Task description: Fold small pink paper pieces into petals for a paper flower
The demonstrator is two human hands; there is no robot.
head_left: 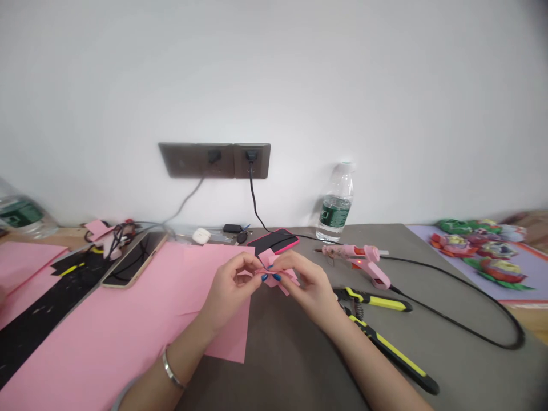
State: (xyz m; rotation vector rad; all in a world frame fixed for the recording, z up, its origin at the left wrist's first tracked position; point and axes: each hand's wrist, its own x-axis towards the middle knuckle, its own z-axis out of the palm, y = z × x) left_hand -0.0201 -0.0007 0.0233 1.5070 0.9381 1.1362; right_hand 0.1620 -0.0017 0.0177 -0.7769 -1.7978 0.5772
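pinching a small folded pink paper [279, 275] between them, both hands work close together just above the grey counter [295, 365]. the left hand [229, 283] is closed to a narrow grip on the paper's left side, and the right hand [307, 283] is closed just as narrowly on its right side. their blue-painted fingertips [277, 277] nearly meet at the pinched middle, where the paper bunches into a bow-like shape. a silver bangle [170, 368] circles the left wrist.

a large pink paper sheet [128, 319] lies at 8 o'clock from the hands, running under the left hand, with a black strip [38, 325] beyond it at 9 o'clock. a gold-edged phone [132, 260] rests on the sheet's far edge at 10 o'clock. a phone in a pink case [274, 241] sits at 12 o'clock, and a water bottle [336, 202] stands at 1 o'clock. a pink glue gun [357, 262] lies at 2 o'clock, its black cable [471, 308] looping to the right. yellow-and-black pliers [385, 337] lie at 4 o'clock. paper flowers [475, 254] sit on a lilac board [449, 279] at 3 o'clock, well apart.
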